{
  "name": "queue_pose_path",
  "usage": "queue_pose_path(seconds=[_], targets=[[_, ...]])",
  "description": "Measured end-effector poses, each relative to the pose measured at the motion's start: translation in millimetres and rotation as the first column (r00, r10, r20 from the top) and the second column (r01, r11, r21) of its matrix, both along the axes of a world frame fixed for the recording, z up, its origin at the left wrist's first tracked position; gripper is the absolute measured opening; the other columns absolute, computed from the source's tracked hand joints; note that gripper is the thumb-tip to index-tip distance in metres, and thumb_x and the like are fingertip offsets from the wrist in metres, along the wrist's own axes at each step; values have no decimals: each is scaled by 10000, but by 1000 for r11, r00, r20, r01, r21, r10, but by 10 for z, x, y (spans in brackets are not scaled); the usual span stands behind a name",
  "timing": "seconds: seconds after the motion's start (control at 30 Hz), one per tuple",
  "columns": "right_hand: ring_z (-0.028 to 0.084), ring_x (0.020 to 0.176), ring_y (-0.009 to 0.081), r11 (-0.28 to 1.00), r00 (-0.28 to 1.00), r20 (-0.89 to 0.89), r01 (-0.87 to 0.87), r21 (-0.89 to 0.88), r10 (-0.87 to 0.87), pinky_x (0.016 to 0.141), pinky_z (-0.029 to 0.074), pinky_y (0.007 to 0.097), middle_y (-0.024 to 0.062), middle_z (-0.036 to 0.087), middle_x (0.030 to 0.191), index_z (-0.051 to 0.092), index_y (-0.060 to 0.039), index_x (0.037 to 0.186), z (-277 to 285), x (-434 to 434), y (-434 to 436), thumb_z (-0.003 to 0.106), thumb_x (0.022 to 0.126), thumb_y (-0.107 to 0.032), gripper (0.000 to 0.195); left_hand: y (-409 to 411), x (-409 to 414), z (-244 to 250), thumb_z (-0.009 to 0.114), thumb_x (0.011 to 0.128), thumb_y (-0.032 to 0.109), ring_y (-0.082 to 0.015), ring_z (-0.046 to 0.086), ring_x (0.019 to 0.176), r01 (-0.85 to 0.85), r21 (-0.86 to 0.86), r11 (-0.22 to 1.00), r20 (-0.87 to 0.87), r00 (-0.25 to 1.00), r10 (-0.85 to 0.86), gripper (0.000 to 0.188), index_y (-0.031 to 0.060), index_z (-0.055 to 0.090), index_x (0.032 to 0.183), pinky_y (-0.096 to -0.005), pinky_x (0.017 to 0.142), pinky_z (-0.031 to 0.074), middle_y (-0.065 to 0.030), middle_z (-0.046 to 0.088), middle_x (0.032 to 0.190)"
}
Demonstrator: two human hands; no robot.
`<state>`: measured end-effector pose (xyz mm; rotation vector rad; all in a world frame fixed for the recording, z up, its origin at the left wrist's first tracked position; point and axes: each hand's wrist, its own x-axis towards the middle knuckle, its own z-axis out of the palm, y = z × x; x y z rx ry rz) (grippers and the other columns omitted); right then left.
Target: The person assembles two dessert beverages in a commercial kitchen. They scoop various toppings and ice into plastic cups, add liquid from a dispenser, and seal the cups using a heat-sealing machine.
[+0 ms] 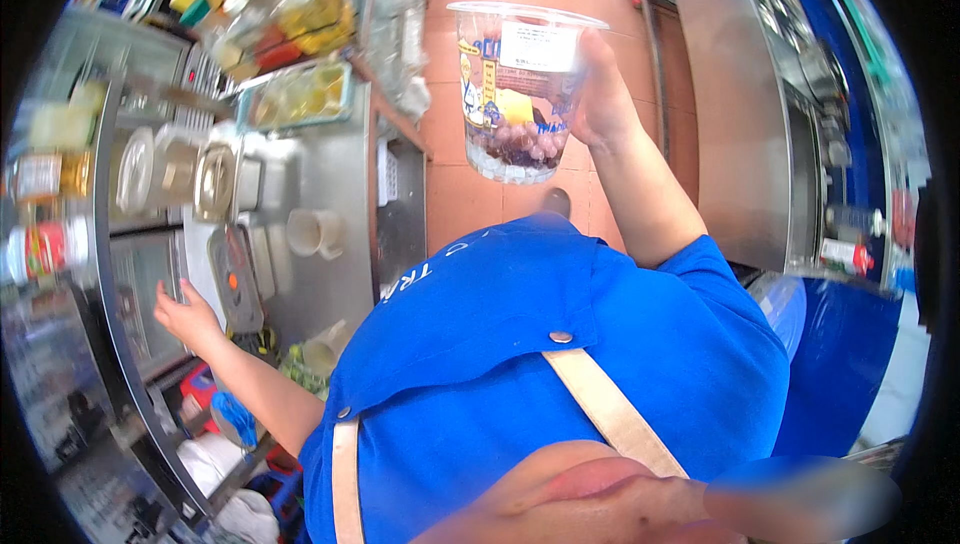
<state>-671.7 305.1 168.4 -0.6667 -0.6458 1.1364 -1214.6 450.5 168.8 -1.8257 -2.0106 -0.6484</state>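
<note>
My right hand [604, 90] grips a clear plastic cup [480, 86] from its right side, near the rim. Printed figures and a white label with writing are on the cup's wall. Inside it lie pale cubes at the bottom, dark pieces, purplish-pink balls and a yellow piece. At the left my left hand [187, 315] is held out with its fingers apart and nothing seen in it. Beside it, on the steel counter [296, 169], lies a grey lidded container [234, 274] with an orange spot. A translucent plastic jug [313, 233] stands farther right.
Lidded tubs [216, 180], a tray with yellow contents [300, 99] and several bottles [300, 11] crowd the left counter. A metal shelf edge [120, 304] runs along the far left. A steel cabinet [735, 116] borders the tiled floor [480, 199] at the right.
</note>
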Motion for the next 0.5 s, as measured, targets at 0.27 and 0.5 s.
queue_pose_path(seconds=[0.27, 0.5], targets=[[554, 1139, 275, 938, 919, 193, 345, 25, -343, 957, 461, 419, 181, 547, 1261, 445, 42, 1299, 76, 1411, -1442, 540, 852, -591, 781, -529, 3641, 492, 635, 852, 105, -262, 550, 1000, 877, 176, 447, 202, 412, -888, 355, 11, 565, 1187, -373, 909, 427, -139, 566, 1127], [561, 1123, 299, 775, 740, 265, 629, 52, -618, 933, 480, 428, 233, 528, 1255, 398, -1, 1325, 75, 2720, -2710, 620, 813, -533, 772, -1754, 6769, 112, 743, 721, 119, -254, 537, 1134, 891, 78, -447, 648, -386, -656, 606, 27, 493, 1265, -379, 999, 394, -123, 577, 1160]])
